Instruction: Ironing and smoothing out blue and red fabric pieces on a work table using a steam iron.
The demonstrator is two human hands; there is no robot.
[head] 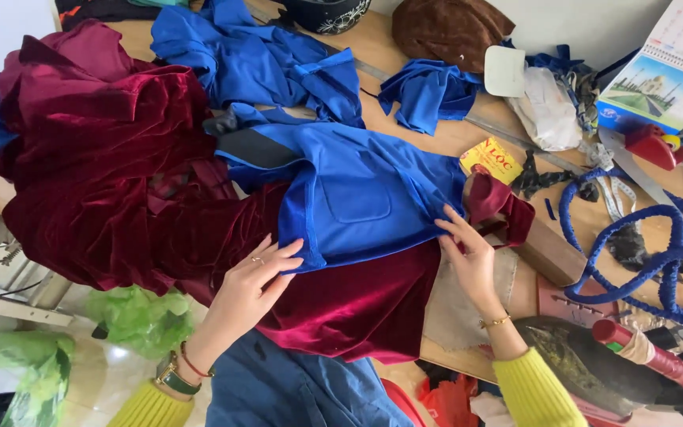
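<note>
Cluttered table (pixel 405 55): both hands flat, fingers (pixel 282 257) spread on blue garment (pixel 357 198).

One head-worn camera looks steeply down over your cluttered sewing table.

You see everything from above your own chest, close enough that both forearms enter from the bottom edge: your left hand (pixel 256 273) lower left, your right hand (pixel 468 255) right of centre. The view faces forward across the wooden table (pixel 405 55) towards a pale wall along the top edge. It tilts slightly, catching floor at lower left. No second view overlaps it.
</note>
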